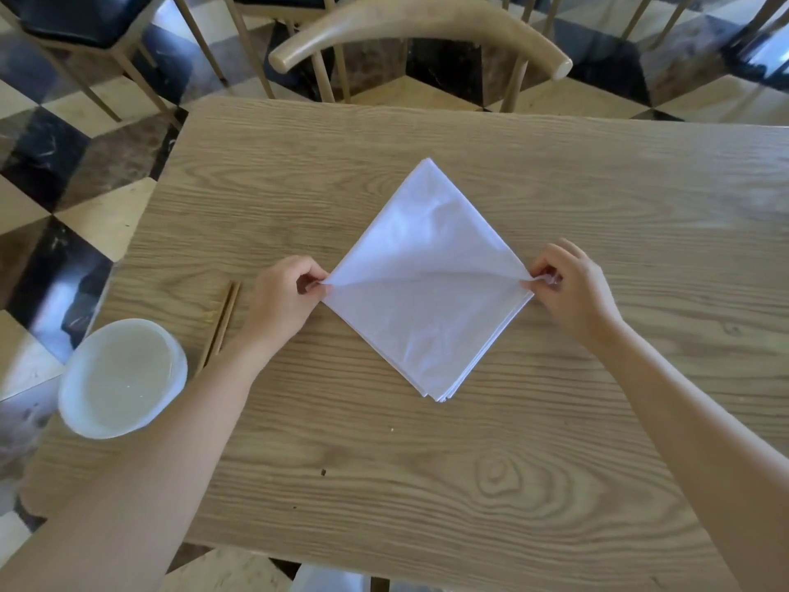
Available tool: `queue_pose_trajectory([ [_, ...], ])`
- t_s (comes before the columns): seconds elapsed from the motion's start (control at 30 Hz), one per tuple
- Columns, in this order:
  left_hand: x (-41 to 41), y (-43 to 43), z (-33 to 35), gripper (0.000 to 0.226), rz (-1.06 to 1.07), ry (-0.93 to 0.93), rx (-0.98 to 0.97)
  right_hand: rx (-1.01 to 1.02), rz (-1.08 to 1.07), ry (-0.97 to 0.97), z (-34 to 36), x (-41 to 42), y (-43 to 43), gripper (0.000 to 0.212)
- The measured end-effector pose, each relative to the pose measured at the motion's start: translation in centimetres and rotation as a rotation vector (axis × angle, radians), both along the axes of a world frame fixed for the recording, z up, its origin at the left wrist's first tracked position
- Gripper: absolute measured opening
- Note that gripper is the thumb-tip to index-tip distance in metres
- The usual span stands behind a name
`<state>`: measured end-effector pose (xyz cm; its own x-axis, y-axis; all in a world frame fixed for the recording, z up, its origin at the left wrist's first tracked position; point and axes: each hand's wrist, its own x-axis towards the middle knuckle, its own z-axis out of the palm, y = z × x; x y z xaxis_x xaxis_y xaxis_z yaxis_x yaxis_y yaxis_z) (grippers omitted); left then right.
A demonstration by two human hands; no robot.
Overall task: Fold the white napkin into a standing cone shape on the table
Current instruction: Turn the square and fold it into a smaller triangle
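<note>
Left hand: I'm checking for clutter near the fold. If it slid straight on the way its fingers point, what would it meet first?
The left hand points right, its grip pinching the white napkin at the left corner. Going on, it would run over the napkin, then likely meet the right hand at the opposite corner.

A pale wood-grain bench (427, 463) fills the view. Beyond its far edge stands a light wooden chair (420, 34) with a curved backrest. Another chair (64, 19) with a black cushion sits far left. The polished floor (55, 164) shows dark, tan and cream diamond tiles.
</note>
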<state>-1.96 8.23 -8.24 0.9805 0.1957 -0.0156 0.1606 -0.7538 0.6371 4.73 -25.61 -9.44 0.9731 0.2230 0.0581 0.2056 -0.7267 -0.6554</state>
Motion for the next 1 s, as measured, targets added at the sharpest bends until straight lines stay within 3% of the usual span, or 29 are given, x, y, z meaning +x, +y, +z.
queue_pose_trajectory([
  [0.27, -1.0, 1.0, -1.4, 0.016, -0.145, -0.236, 0.155, 0.059, 0.006, -0.074, -1.0, -0.6, -1.2, 0.024],
  [0.63, -1.6, 0.9, -1.6, 0.023, -0.177, -0.314, 0.272, 0.124, -0.036, 0.034, -0.7, -0.5, -1.5, 0.055],
  [0.87, -2.5, 0.6, -1.7, 0.017, -0.176, -0.361, 0.335, 0.1, -0.118, 0.07, 0.1, -1.0, -0.7, 0.027],
  [1.0, -2.8, 0.4, -2.7, 0.015, -0.152, -0.417, 0.391, 0.009, -0.014, -0.024, 0.3, -1.5, -0.6, 0.018],
])
